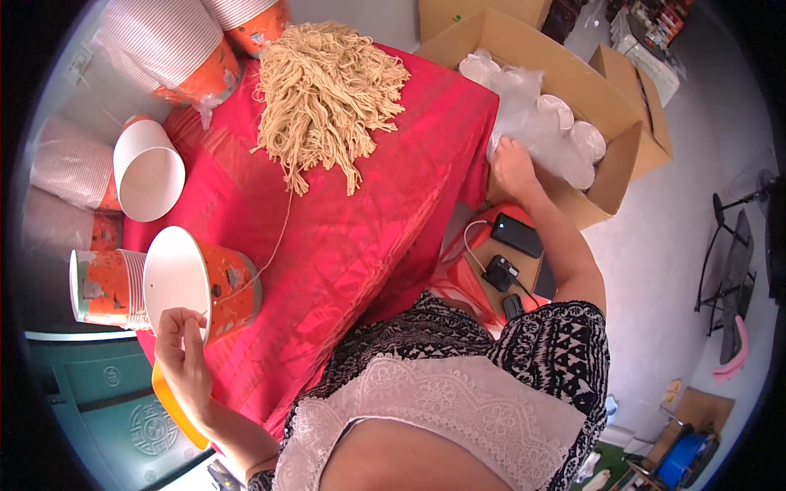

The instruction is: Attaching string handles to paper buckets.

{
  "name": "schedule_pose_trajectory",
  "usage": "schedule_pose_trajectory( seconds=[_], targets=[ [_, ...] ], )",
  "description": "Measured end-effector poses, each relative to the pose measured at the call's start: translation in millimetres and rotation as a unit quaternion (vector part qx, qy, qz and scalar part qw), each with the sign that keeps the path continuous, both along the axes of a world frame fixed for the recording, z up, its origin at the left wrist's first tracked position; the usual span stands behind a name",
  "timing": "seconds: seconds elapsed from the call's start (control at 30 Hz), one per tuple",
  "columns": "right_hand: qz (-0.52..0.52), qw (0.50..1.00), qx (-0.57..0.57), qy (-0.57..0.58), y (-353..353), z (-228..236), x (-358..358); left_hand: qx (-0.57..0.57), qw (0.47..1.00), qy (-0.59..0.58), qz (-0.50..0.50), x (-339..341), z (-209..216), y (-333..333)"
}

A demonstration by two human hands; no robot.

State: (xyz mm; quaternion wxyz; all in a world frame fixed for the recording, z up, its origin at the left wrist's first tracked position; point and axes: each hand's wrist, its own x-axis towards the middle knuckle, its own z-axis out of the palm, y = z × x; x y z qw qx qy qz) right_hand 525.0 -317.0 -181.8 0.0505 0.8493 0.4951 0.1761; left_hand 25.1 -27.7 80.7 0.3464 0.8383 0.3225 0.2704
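I see a table [393, 188] under a red cloth, carrying a heap of tan string [327, 90], paper cups [205, 282], and stacked cups [176, 45], possibly bagged.

Orange paper bucket [214, 288] with white interior lies tilted on its side at the red cloth's near-left edge, rim pinched, beige string [274, 245] running up from it; clear plastic lids [540, 123] sit bagged in the cardboard box.

Open brown cardboard box [610, 123] at two o'clock, holding clear plastic bags [524, 114]. Second brown carton [458, 12] at twelve o'clock.
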Motion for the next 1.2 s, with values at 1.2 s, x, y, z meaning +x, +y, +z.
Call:
schedule_pose_trajectory(
  seconds=[1.2],
  targets=[
    [-0.174,0.958,-0.063,0.219,60.4,128.5,-136.2,0.044,0.998,0.047,0.021,6.5,8.2,0.0]
  ],
)
